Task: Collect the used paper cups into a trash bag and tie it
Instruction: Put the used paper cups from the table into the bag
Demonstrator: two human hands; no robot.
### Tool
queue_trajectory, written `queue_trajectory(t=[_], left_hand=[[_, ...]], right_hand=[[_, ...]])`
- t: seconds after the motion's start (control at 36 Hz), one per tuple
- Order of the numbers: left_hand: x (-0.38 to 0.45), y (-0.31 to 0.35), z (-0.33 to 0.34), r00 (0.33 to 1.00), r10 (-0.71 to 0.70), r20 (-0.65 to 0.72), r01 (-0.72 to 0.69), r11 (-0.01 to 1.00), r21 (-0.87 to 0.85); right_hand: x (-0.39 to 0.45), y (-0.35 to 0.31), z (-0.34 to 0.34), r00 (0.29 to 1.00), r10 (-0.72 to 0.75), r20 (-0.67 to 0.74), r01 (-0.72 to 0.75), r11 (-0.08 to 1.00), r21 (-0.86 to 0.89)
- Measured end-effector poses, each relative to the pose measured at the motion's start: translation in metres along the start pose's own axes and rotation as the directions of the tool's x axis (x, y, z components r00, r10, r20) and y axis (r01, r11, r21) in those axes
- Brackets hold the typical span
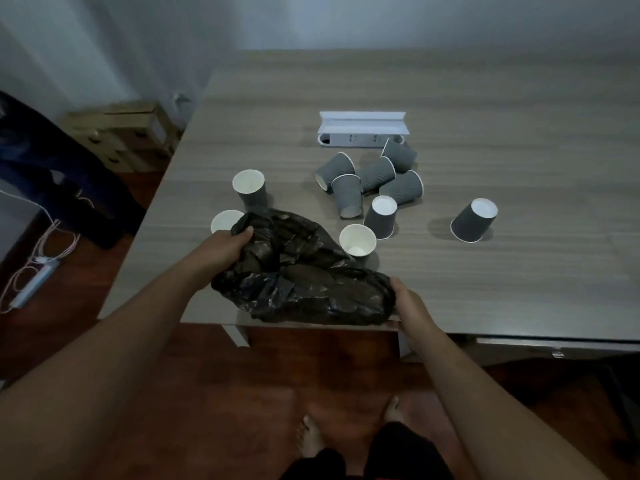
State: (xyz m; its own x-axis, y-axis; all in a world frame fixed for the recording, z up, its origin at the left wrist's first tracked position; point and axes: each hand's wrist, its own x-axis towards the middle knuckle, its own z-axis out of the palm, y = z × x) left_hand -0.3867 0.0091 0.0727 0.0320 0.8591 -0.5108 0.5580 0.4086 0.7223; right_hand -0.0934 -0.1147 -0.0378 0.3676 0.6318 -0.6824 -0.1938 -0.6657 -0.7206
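Bare feet (311,441) on the wooden floor below. At the near edge of the tabletop (519,271), a crumpled black trash bag (304,282), gripped at both ends: left hand (221,251) curled on its far left corner, right hand (407,303) closed on its right end. Bag not yet opened, apparently empty. Step in hand: finding and spreading the mouth. Next: parting the plastic layers, then reaching for the closest cup. Just beyond, three upright paper cups (357,240); farther, inverted and tipped cups (375,174) in a cluster, one inverted cup (473,220) apart on the right. Farthest, a white box (362,128).
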Motion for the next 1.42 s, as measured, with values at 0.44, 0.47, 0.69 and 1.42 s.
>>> queue_trajectory(t=[0.44, 0.47, 0.69, 1.42], left_hand=[[0.013, 0.013, 0.013, 0.995, 0.002, 0.097, 0.003, 0.999, -0.05], [0.015, 0.014, 0.015, 0.996, -0.001, 0.09, 0.005, 0.999, -0.05], [0.021, 0.02, 0.023, 0.997, -0.03, 0.068, 0.036, 0.996, -0.077], [0.0, 0.07, 0.065, 0.962, -0.016, 0.272, 0.141, 0.884, -0.446]], right_hand=[[0.066, -0.07, 0.022, 0.617, -0.529, 0.582, 0.614, -0.139, -0.777], [0.069, -0.073, 0.025, 0.615, -0.501, 0.609, 0.611, -0.186, -0.77], [0.08, -0.083, 0.031, 0.582, -0.536, 0.611, 0.66, -0.127, -0.741], [0.041, -0.038, 0.085, 0.95, -0.032, 0.311, 0.051, 0.997, -0.053]])
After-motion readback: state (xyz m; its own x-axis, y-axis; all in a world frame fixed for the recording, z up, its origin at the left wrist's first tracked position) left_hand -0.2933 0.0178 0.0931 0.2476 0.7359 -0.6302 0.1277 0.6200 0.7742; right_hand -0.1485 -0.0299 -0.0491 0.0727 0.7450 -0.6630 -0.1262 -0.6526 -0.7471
